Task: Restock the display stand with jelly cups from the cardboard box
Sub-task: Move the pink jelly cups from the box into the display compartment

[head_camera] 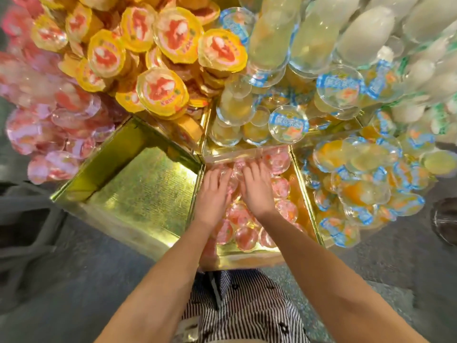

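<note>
Grey floor lies under a gold foil-lined display stand [138, 189], its left bin bare. Rightward, the left hand [213, 191] and right hand [257, 189], fingers spread, press flat on clear pink jelly cups [243, 237] directly beneath, both equally near; orange cups [366, 191] crowd further right.

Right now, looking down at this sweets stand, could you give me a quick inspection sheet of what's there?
Surface: gold display stand; its left compartment is bare, the middle one holds pink jelly cups.
Job's things: yellow-lidded cups piled at top left, blue-lidded cups at top centre and right, pink cups at far left. No cardboard box in view.
Clutter: nothing seen.
Hands: left hand and right hand side by side, palms down on the pink jelly cups; grip unclear.
Cables: nothing seen.
Surroundings: grey floor, striped clothing below, dark round object at right edge.
</note>
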